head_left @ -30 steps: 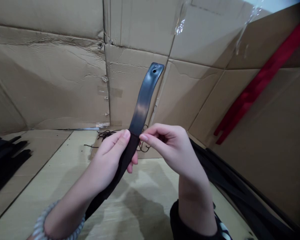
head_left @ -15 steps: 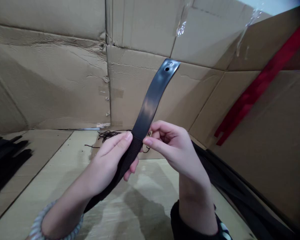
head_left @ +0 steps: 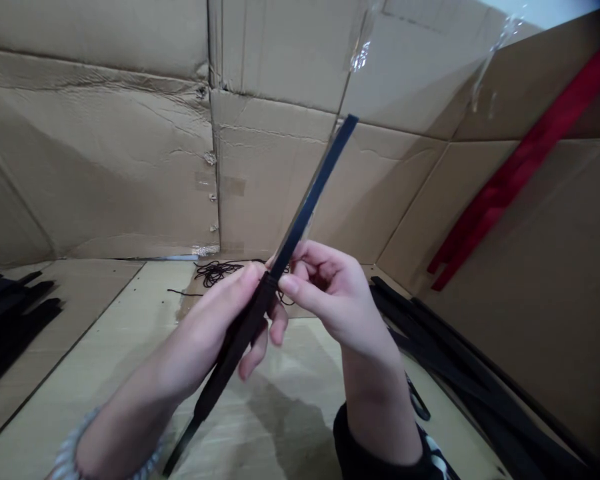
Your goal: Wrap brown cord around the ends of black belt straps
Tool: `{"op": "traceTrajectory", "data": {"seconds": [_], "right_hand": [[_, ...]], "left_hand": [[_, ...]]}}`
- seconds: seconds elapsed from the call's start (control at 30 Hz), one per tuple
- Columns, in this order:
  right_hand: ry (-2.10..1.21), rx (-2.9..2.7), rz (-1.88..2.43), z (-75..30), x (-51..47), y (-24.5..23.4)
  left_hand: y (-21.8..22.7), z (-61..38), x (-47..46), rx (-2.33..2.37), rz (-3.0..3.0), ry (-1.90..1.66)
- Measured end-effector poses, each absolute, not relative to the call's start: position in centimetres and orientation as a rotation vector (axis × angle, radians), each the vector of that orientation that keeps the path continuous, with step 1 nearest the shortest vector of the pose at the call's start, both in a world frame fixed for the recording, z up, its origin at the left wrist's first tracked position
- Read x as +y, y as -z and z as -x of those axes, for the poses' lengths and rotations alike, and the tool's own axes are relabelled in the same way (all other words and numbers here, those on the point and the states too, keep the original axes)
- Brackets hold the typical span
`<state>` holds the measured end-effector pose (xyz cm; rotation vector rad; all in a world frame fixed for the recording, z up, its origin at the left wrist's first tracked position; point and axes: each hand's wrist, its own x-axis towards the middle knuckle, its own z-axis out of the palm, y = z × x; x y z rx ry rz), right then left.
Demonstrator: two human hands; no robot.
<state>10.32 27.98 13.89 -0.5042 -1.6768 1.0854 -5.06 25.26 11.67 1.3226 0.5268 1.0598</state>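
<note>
A long, flat, dark strip [head_left: 314,200] slants up and away between my hands, now seen nearly edge-on. Dark textured wrapping [head_left: 237,340] covers its middle section, and a narrower dark end sticks out below. My left hand [head_left: 220,313] grips the wrapped section, thumb along the upper side and some fingertips showing underneath. At the upper edge of the wrapping, the thumb and forefinger of my right hand [head_left: 330,287] pinch the strip. Behind my hands lies a loose tangle of thin dark cord [head_left: 217,272], partly hidden by them.
Cardboard walls [head_left: 130,167] enclose the pale work surface [head_left: 145,327]. Black strips [head_left: 20,303] lie at the left, and long black strips [head_left: 460,373] lie along the right side. A red band [head_left: 520,173] hangs on the right wall.
The strip has turned about its length, from its broad face with a hole near the tip to its narrow edge. Both hands have shifted slightly left, still on it.
</note>
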Motion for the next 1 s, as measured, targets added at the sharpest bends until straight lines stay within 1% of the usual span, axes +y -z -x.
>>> {"op": "traceTrajectory", "data": {"seconds": [0.13,0.2,0.27,0.37,0.5,0.6,0.77,1.0], "right_hand": [[-0.99,-1.575,0.573,-9.5,27.5,-14.1],[-0.905,-1.585,0.633,-9.4,27.3,-14.1],[-0.853,-1.633,0.654,-9.5,27.2,-14.1],[-0.902,-1.722,0.603,-10.1,27.3,-14.1],[-1.086,-1.805,0.486,-10.8,27.8,-14.0],[-1.196,-1.775,0.487,-10.8,28.2,-14.0],[-1.237,-1.728,0.514,-10.5,28.7,-13.7],[-1.206,-1.783,0.495,-10.8,28.5,-13.4]], "left_hand": [[-12.2,4.6,24.2,1.044,-1.582,-1.408],[-12.3,4.5,24.1,1.182,-1.644,-1.508],[-12.3,4.5,24.2,1.212,-1.622,-1.564],[-12.3,4.6,24.7,1.084,-1.484,-1.5],[-12.2,4.9,25.3,0.797,-1.232,-1.239],[-12.2,5.0,25.3,0.696,-1.073,-1.093],[-12.4,5.0,25.1,0.584,-1.001,-1.073],[-12.4,5.4,25.1,0.514,-1.085,-1.035]]}}
